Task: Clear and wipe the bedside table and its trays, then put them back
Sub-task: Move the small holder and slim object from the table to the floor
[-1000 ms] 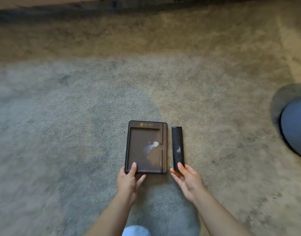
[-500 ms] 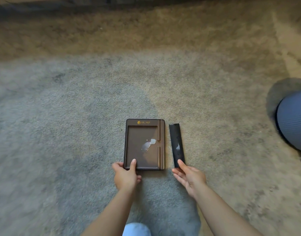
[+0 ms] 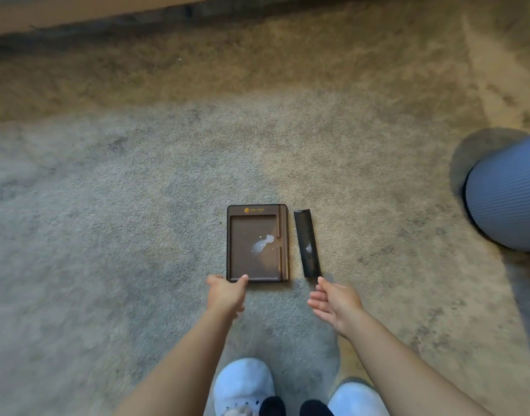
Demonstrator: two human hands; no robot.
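Two items lie side by side mid-carpet [image 3: 137,235]: the brown tray [image 3: 257,256], white smear inside, and a narrow black piece [image 3: 307,243] just right of it. The right hand [image 3: 333,298] has released that piece, fingers loosely spread. The left hand [image 3: 226,292] only touches the tray's near-left corner, fingers slack. Set-down judged complete; wiping outstanding. A blue rolled mat [image 3: 507,196] lies at the right edge and obstructs nothing.

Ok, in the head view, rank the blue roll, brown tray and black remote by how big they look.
1. blue roll, largest though cut off at the frame edge
2. brown tray
3. black remote
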